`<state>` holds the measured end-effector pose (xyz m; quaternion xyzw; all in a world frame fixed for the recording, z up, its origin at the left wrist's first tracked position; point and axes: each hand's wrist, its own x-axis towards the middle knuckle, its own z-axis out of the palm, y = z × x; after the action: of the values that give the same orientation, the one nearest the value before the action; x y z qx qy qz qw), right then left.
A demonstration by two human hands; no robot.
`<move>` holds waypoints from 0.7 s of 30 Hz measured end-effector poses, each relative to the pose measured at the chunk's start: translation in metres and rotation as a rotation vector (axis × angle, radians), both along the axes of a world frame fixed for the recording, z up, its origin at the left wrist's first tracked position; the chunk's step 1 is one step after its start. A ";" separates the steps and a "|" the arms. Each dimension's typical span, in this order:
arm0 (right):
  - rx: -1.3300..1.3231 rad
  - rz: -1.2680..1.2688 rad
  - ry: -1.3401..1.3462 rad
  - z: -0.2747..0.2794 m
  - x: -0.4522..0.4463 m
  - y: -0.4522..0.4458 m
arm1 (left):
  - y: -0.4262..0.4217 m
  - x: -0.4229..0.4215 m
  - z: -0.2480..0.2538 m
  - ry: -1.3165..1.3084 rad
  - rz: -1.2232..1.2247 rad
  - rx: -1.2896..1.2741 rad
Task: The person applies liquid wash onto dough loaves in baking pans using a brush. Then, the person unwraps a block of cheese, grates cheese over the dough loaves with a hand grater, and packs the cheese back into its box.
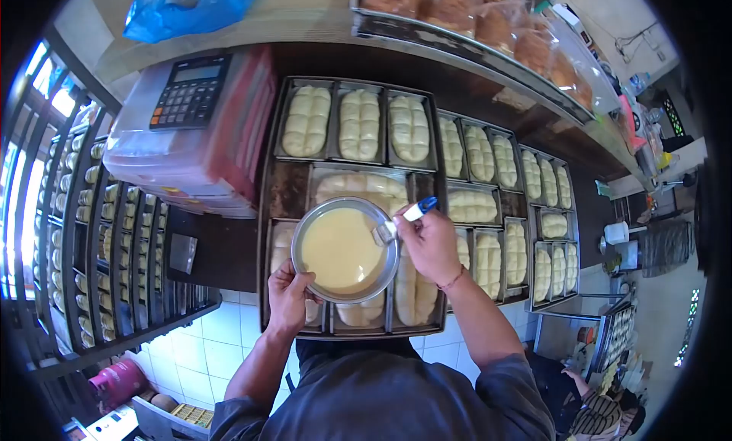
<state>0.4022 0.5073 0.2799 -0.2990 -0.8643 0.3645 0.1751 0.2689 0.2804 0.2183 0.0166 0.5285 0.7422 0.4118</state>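
Observation:
My left hand (290,292) grips the lower left rim of a round metal bowl (339,250) of pale yellow liquid, thumb over the edge. In my right hand (435,246) is a brush (415,212) with a white and blue handle, its bristle end at the bowl's right inner rim. The bowl is above a large dark tray (290,189) that bears several metal pans of pale segmented dough (360,126). Part of the dough behind the bowl is hidden.
More dough pans (470,204) stand to the right. A calculator (191,92) lies on plastic boxes (160,143) at left. A rack (99,235) of dough stands far left. Bagged bread (488,29) and a blue bag (187,10) are on the shelf. Another person (598,414) is lower right.

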 end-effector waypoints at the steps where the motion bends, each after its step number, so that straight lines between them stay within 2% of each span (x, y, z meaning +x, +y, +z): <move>1: 0.005 -0.001 0.000 -0.003 0.011 0.009 | 0.007 0.010 -0.002 -0.005 0.011 0.005; 4: -0.401 -0.129 0.197 -0.013 0.047 0.047 | 0.032 0.045 -0.007 -0.020 0.042 0.015; 5: -0.403 -0.125 0.197 -0.016 0.061 0.064 | 0.041 0.057 -0.007 -0.030 0.059 -0.001; 8: -0.800 -0.131 0.365 -0.024 0.103 0.133 | 0.079 0.094 -0.006 -0.037 0.105 -0.033; 12: -1.042 -0.135 0.370 -0.046 0.145 0.216 | 0.123 0.143 -0.005 -0.010 0.129 -0.053; 17: -1.199 -0.045 0.339 -0.081 0.161 0.320 | 0.179 0.185 -0.003 -0.079 0.266 -0.037; 20: -0.947 -0.049 0.228 -0.118 0.139 0.386 | 0.197 0.199 -0.006 -0.084 0.308 -0.017; 21: -0.941 -0.036 0.234 -0.133 0.126 0.407 | 0.203 0.202 -0.002 -0.077 0.319 -0.048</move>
<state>0.5284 0.9144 0.1470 -0.3177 -0.5747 0.7441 0.1230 0.4711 0.4832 0.2164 -0.1058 0.5257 0.7854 0.3091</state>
